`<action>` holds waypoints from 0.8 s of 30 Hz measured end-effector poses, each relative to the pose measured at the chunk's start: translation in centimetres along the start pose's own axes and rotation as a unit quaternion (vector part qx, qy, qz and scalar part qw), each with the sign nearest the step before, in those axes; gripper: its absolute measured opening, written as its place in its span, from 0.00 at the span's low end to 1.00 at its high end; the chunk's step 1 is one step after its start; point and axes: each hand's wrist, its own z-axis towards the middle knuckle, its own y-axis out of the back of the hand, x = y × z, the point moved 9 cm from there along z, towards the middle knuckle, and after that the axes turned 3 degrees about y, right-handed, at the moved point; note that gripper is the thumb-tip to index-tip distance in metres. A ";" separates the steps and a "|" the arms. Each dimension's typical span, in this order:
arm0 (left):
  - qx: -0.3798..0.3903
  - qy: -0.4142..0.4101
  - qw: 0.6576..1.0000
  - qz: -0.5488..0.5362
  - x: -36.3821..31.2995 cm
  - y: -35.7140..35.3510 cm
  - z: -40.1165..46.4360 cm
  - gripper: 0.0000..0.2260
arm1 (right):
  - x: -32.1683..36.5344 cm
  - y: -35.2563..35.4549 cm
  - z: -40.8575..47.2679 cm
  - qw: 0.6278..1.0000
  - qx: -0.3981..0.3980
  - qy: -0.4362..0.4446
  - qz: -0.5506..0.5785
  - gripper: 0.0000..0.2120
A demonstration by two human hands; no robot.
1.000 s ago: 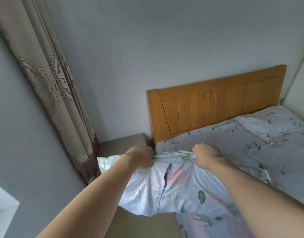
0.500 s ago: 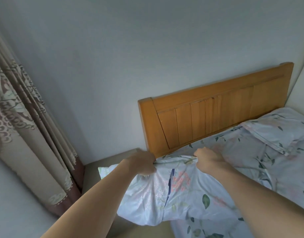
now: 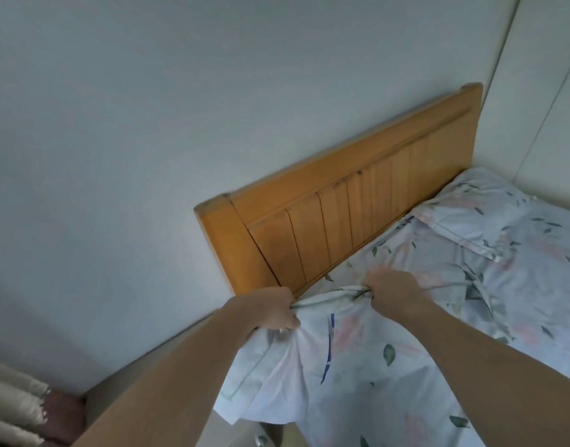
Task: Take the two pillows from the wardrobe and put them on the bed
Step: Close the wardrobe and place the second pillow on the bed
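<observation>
A floral pillow (image 3: 335,366) hangs over the bed's near left corner, below the wooden headboard (image 3: 341,217). My left hand (image 3: 270,309) grips its top edge at the left, and my right hand (image 3: 393,291) grips the same edge further right. A second floral pillow (image 3: 473,211) lies flat at the head of the bed (image 3: 535,301), against the right end of the headboard. The bed carries a matching floral sheet. The wardrobe is out of view.
A plain grey wall stands behind the headboard. A beige curtain (image 3: 16,411) shows at the bottom left corner. A low beige surface (image 3: 122,388) runs beside the bed on the left. A white panel (image 3: 541,91) flanks the bed's right side.
Both hands have carried the pillow up and to the right, closer to the headboard. The view has swung right, so the curtain has slid almost out of frame.
</observation>
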 end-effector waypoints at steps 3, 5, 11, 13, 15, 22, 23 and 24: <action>0.014 -0.015 1.000 0.004 -1.3 0.8 4.9 0.10 | -2.9 -1.3 3.4 1.000 -0.007 -0.004 0.010 0.10; 0.011 -0.021 1.000 0.006 -2.0 1.2 8.5 0.09 | -4.8 -2.4 5.8 1.000 -0.014 -0.005 0.009 0.10; -0.007 -0.048 0.999 0.010 -3.1 1.2 20.3 0.08 | -9.6 -8.0 14.0 0.999 -0.008 -0.025 0.028 0.09; -0.018 -0.069 0.997 0.040 -3.2 0.9 24.2 0.08 | -10.8 -10.6 16.6 0.999 -0.013 -0.031 0.026 0.09; -0.035 -0.090 0.993 0.071 -3.3 0.7 27.6 0.07 | -11.8 -12.9 19.3 0.999 -0.012 -0.036 0.026 0.10; -0.123 -0.118 0.975 0.144 -4.3 0.3 33.8 0.09 | -14.3 -13.9 25.3 0.987 -0.152 0.006 0.050 0.17; -0.120 -0.117 0.976 0.138 -4.7 -0.2 34.4 0.11 | -14.5 -13.7 25.2 0.978 -0.200 0.020 0.058 0.19; -0.110 -0.109 0.980 0.128 -5.1 -1.0 35.1 0.13 | -14.8 -13.6 25.0 0.968 -0.243 0.027 0.059 0.21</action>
